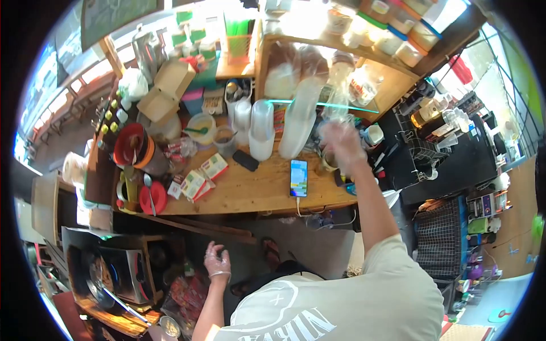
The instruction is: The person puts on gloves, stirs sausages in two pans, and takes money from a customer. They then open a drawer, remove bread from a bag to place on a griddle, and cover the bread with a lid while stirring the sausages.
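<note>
My right hand (344, 145), in a clear plastic glove, reaches over the right part of the wooden table (261, 196). Its fingers are smeared and partly hidden, so I cannot see whether they hold anything. Close beside it are a tall stack of clear plastic cups (298, 122) and a cluster of small items. My left hand (217, 261), gloved too, hangs below the table's front edge with its fingers apart and nothing in them. A lit phone (298, 178) with a white cable lies between the cup stack and the table's front edge.
Left on the table are a red plate (153, 198) with a spoon, small boxes (194, 184) and an orange bucket (149, 156). An open cardboard box (165, 94) stands behind. A pan (98, 273) sits at lower left. Bottles (429, 116) stand in a rack at right.
</note>
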A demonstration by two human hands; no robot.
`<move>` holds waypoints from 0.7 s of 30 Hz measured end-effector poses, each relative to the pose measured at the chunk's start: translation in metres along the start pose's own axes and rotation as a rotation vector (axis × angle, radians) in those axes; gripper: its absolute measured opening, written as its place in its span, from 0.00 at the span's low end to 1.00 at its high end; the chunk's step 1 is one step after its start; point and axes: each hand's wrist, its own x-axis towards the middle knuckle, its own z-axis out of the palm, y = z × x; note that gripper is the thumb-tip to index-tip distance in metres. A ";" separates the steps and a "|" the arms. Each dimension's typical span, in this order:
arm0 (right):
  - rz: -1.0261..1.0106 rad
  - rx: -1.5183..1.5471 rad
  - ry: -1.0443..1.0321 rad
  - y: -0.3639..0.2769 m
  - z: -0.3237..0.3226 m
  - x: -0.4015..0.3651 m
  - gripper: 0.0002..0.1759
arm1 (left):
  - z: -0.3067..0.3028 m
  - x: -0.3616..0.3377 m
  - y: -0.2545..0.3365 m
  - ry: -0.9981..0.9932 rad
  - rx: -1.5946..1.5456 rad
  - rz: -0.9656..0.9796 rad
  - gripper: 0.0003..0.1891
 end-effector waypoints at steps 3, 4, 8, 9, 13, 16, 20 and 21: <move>-0.315 -0.684 0.859 -0.003 -0.037 0.107 0.29 | 0.005 0.003 0.035 -0.094 -0.009 0.068 0.09; -0.325 -0.666 0.862 -0.010 -0.044 0.132 0.29 | 0.008 0.002 0.043 -0.118 -0.004 0.096 0.09; -0.356 -1.026 0.435 -0.002 -0.064 0.210 0.18 | 0.007 0.003 0.071 -0.221 0.040 0.232 0.09; -0.621 -1.272 0.384 0.013 -0.069 0.228 0.16 | 0.002 0.003 0.078 -0.260 0.076 0.295 0.09; -0.572 -0.722 0.656 0.007 -0.070 0.229 0.10 | -0.011 0.005 0.084 -0.223 0.126 0.329 0.10; -0.768 -0.169 0.562 0.036 -0.080 0.235 0.08 | -0.020 0.001 0.075 -0.181 0.106 0.267 0.10; -0.806 -0.032 0.537 0.025 -0.081 0.171 0.06 | -0.027 -0.007 0.061 -0.136 0.092 0.202 0.10; -0.815 -0.031 0.528 0.023 -0.082 0.155 0.06 | -0.027 -0.010 0.058 -0.128 0.086 0.194 0.09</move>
